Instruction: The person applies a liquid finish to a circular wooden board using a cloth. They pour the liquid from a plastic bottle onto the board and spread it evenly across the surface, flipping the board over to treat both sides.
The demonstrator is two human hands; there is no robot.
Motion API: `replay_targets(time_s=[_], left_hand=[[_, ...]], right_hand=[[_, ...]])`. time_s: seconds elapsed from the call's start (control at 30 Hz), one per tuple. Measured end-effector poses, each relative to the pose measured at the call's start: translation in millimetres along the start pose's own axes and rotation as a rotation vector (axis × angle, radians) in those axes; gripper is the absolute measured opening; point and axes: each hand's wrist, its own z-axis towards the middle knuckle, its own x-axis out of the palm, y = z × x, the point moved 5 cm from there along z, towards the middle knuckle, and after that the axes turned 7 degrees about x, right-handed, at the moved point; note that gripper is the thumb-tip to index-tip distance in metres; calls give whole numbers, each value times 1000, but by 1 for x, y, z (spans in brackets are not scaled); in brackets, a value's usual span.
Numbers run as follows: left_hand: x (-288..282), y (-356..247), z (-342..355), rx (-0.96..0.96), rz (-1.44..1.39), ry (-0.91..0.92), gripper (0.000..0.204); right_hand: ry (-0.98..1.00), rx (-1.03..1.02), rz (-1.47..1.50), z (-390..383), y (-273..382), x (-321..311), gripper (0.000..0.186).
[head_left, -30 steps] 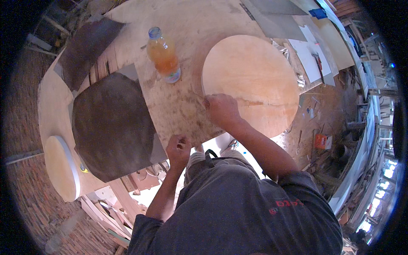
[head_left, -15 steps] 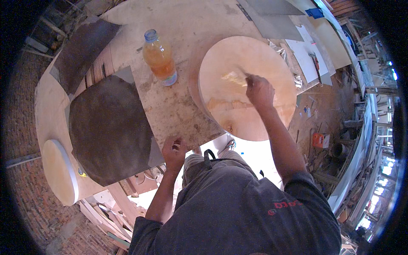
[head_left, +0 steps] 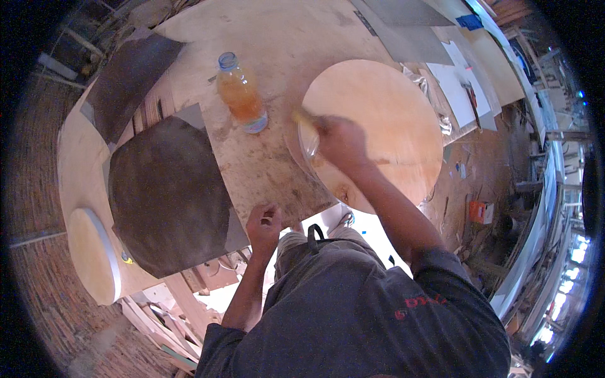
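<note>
A pale round wooden disc (head_left: 391,120) lies on the workbench (head_left: 271,44) to the right. My right hand (head_left: 340,142) is over the disc's left rim, shut on a small yellowish tool (head_left: 302,118) that is too blurred to name. My left hand (head_left: 265,223) rests at the bench's near edge with its fingers curled; nothing shows in it. A plastic bottle of orange liquid (head_left: 242,97) stands upright just left of the disc.
A dark round board (head_left: 167,195) lies on the bench's left part, with another pale disc (head_left: 94,255) at its far left end. Flat sheets (head_left: 454,82) lie beyond the disc at upper right. Wood scraps (head_left: 157,321) lie on the floor below.
My right hand went from the disc's near-left edge up across the disc, then back to its left rim with the tool. My left hand stayed at the bench edge.
</note>
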Motion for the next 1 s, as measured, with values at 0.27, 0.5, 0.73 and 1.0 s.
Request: replay_targets(time_s=[0.27,0.5,0.73,1.0], left_hand=[[1,27,-10,-139,-46,-22,14],[-6,20,-16,-119,-23,7,14],[-12,22,-17,-136,20,-4,15],[-4,12,-6,-162,-23,21,18]], right_hand=[[-40,-174,-74,26,-68,11,19],[82,56,-281,73,-72,2,27],[297,-257,-231,5,-45,11,19],[419,-298,-147,-88,-24,-4,19]])
